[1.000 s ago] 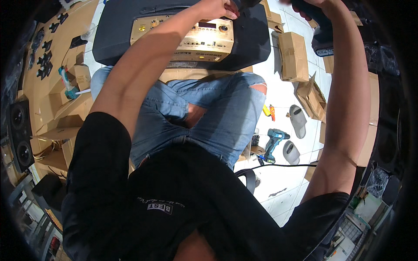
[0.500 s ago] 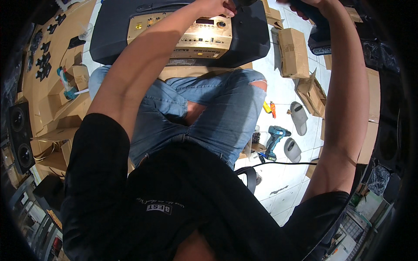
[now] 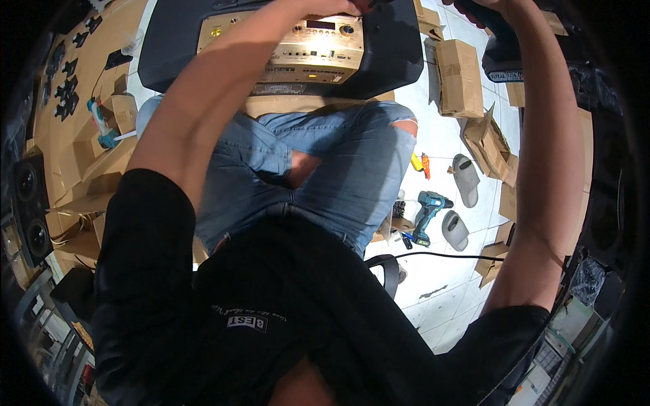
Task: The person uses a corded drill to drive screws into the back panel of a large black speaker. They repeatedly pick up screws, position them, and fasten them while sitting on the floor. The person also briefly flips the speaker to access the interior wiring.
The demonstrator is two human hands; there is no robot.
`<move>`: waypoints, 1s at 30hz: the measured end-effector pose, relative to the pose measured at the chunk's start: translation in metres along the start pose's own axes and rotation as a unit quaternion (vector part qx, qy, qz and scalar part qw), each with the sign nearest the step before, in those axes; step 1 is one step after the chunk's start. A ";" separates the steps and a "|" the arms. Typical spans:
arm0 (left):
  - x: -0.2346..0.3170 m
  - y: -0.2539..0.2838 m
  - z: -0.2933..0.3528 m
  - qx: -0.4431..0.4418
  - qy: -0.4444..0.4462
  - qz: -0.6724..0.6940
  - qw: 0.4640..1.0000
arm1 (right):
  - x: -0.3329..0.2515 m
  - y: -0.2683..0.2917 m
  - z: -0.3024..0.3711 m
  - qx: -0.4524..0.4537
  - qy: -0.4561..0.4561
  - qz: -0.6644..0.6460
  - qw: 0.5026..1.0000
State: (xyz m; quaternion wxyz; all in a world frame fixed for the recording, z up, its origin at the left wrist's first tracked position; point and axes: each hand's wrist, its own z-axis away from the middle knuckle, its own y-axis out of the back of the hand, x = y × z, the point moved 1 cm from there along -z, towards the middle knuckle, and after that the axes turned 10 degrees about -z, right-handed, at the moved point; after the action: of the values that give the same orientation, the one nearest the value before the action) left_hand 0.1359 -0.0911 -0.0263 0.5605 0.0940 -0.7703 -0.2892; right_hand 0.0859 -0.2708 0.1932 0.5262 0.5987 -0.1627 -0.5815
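Note:
A large black speaker box (image 3: pixel 389 54) lies in front of my crossed legs, its gold control panel (image 3: pixel 325 51) facing up. At the top edge my right hand (image 3: pixel 484 5) is wrapped round the handle of a cordless drill (image 3: pixel 500 40), whose battery base hangs toward me. The drill's front end is mostly cut off by the picture's edge. Over the far right part of the speaker box is my left hand (image 3: pixel 342 7), fingers closed beside a dark part at the top edge. What they pinch cannot be made out.
On the tiled floor at right lie a second cordless drill (image 3: pixel 428 216), grey slippers (image 3: pixel 466 179), a cardboard box (image 3: pixel 459 78) and a black cable (image 3: pixel 447 255). Cardboard at left holds black brackets (image 3: pixel 66 98) and a teal-handled tool (image 3: pixel 101 125). A small two-cone speaker (image 3: pixel 30 210) stands far left.
My left hand has shifted slightly up, more of it out of the picture. The right forearm and drill have moved a little to the right. The view has tilted slightly.

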 end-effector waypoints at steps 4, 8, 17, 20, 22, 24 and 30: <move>0.064 0.035 -0.017 0.067 -0.128 0.412 0.900 | 0.016 0.007 -0.006 -0.032 -0.105 0.002 0.994; 0.163 0.038 -0.041 0.116 -0.253 0.214 0.936 | 0.011 0.009 -0.008 -0.024 -0.120 0.014 0.992; 0.163 0.034 -0.045 0.242 -0.245 0.048 0.938 | 0.019 0.011 -0.016 -0.051 -0.113 -0.022 0.992; 0.159 0.035 -0.045 0.235 -0.240 0.060 0.940 | 0.017 0.007 -0.017 -0.052 -0.091 -0.017 0.994; 0.157 0.035 -0.049 0.239 -0.250 0.053 0.937 | 0.014 0.006 -0.014 -0.050 -0.088 -0.018 0.995; 0.158 0.032 -0.052 0.242 -0.260 0.054 0.933 | 0.014 0.007 -0.012 -0.046 -0.090 -0.017 0.995; 0.156 0.034 -0.047 0.230 -0.244 0.068 0.940 | 0.014 0.006 -0.016 -0.049 -0.084 -0.018 0.995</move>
State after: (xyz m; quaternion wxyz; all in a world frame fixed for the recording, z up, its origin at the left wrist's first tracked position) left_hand 0.1297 -0.1527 0.1285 0.3366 0.0942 -0.9336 -0.0790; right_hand 0.1060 -0.2780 0.1873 0.5290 0.5242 -0.1672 -0.6461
